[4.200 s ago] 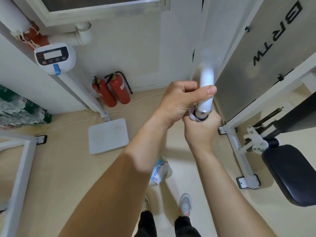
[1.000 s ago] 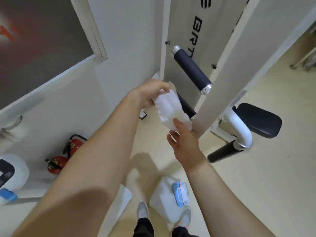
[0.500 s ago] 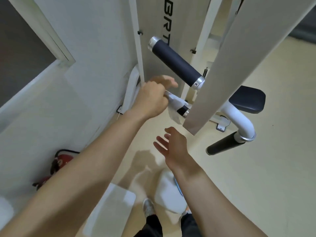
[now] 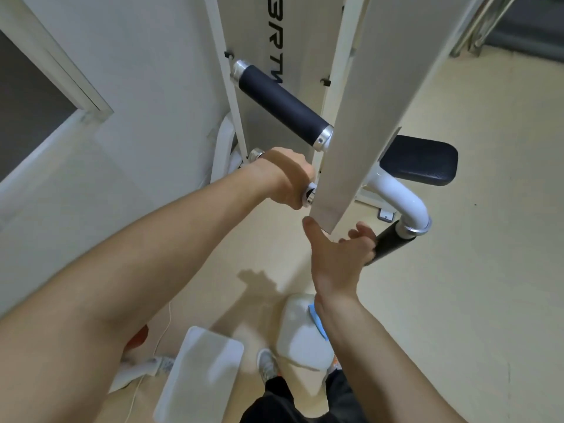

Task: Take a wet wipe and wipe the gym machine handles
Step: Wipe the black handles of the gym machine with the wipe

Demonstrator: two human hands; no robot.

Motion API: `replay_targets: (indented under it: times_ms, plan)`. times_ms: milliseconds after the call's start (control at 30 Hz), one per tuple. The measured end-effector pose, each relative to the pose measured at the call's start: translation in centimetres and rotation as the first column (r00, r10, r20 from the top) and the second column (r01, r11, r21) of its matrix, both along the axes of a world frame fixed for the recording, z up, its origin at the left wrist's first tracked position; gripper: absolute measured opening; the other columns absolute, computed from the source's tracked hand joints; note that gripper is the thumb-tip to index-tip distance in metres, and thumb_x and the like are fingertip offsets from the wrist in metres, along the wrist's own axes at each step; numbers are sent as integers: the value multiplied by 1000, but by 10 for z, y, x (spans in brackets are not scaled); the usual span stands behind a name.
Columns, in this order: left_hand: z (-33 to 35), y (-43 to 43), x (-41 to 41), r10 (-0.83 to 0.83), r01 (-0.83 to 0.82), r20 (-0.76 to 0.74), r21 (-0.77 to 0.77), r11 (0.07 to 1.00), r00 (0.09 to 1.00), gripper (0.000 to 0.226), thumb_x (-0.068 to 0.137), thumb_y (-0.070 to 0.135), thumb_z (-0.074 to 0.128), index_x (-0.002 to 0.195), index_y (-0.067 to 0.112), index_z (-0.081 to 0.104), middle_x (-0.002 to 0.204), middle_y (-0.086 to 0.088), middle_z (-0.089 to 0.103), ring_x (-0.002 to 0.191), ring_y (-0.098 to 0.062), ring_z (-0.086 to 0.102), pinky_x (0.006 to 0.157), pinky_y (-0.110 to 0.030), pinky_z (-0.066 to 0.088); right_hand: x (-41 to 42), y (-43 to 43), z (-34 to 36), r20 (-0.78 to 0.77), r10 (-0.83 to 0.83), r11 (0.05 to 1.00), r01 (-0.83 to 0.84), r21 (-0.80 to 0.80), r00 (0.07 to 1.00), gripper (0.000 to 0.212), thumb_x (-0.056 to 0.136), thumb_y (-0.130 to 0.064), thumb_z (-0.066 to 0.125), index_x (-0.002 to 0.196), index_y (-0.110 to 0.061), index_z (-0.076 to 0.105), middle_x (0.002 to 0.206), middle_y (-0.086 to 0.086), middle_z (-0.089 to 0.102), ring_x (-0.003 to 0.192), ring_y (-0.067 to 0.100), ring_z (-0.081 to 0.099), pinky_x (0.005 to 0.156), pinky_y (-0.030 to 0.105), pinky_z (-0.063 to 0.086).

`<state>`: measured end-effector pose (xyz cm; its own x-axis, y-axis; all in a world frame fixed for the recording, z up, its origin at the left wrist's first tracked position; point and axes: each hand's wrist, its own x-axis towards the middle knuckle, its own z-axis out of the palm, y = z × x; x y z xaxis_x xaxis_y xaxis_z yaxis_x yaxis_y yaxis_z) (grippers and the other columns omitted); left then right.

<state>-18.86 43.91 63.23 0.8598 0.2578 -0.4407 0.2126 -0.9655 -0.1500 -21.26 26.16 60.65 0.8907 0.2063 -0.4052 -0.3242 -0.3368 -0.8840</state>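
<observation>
Left hand (image 4: 283, 178): fingers curled fully round the lower handle (image 4: 309, 195), so that only the handle's two chrome end collars show; any wet wipe under the palm is hidden. Right hand (image 4: 338, 254), at 4 o'clock of the left: spread wide and holding nothing, thumb up just under the bottom edge of the slanted grey panel (image 4: 366, 102), fingertips at the free end of the black side grip (image 4: 390, 244); whether they touch it cannot be told. At 12 o'clock of the left hand the upper handle (image 4: 283, 105) runs parallel and apart, its right collar meeting the panel's left edge; that same edge stands just beside the left knuckles at 3 o'clock. White bent tube (image 4: 403, 196) and seat pad (image 4: 421, 163) at 2 o'clock of the right hand. On the floor (image 4: 457, 315) at 6 o'clock: a white container (image 4: 299, 337) bearing a blue-topped pack (image 4: 317, 325), a shoe (image 4: 267, 363), and a white platform (image 4: 201, 377) at 7 o'clock. Open floor spreads from 3 to 5 o'clock; the wall (image 4: 137, 87) closes 9 to 11 o'clock.
</observation>
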Motion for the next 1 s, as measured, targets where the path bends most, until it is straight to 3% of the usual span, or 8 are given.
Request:
replay_targets:
  times_ms: [67,233,400,500,700,833,900,1000]
  plan:
    - [3,-2,1,-6,4,-28,-48,999,1000,23,77,37,61,93,21,64,87,0,65,76,-24,64,61,-29,50,3,11,3,174,24,1000,-27,14,984,108,56,-49,82,146,-15,32,131,-6,40,129,18,42,104,36,43]
    - [9,-7,1,-127,108,-82,-206,972,989,10,90,26,62,95,18,65,94,-6,66,88,-29,64,86,-40,55,25,21,-1,242,54,982,-96,165,969,49,64,-25,89,97,-36,55,82,-17,66,75,1,65,63,22,49]
    - [-16,14,-21,-105,64,268,158,985,958,17,91,32,51,89,18,61,73,6,61,63,-15,54,71,-25,38,36,13,-5,328,68,983,-120,139,942,40,63,-23,89,80,-34,54,71,-21,65,65,-3,62,57,21,51]
    - [-17,29,-34,-138,81,198,273,959,970,20,94,34,55,89,16,59,75,3,63,62,-15,48,77,-26,35,35,11,-6,374,66,987,-116,113,925,46,65,-18,88,75,-35,47,66,-27,58,64,-9,56,54,15,45]
    - [18,16,-10,40,-69,-233,-118,991,972,25,85,31,69,71,21,50,71,0,57,61,-13,52,55,-26,40,31,9,-4,442,144,983,-178,36,886,48,65,-21,90,75,-33,45,67,-14,55,64,-11,56,51,9,41]
    - [8,-14,-7,-31,1,-141,-209,978,989,16,87,26,67,98,14,66,90,-4,66,78,-25,60,73,-28,53,32,8,-7,431,162,980,-194,32,888,44,62,-27,92,77,-36,51,70,-14,62,66,-5,61,53,11,43]
    - [-7,-19,-17,-41,55,178,-75,996,983,5,88,14,65,86,10,64,78,-5,62,66,-25,52,66,-16,39,37,9,-7,423,156,982,-185,29,893,42,62,-28,91,77,-35,53,71,-12,64,67,-2,63,52,14,46]
    - [-29,-13,-33,-294,175,303,364,915,907,28,73,4,64,59,18,46,49,3,44,39,-21,40,67,-26,35,40,9,-9,443,147,985,-171,15,884,38,61,-31,90,74,-34,54,70,-9,65,66,7,64,54,24,51]
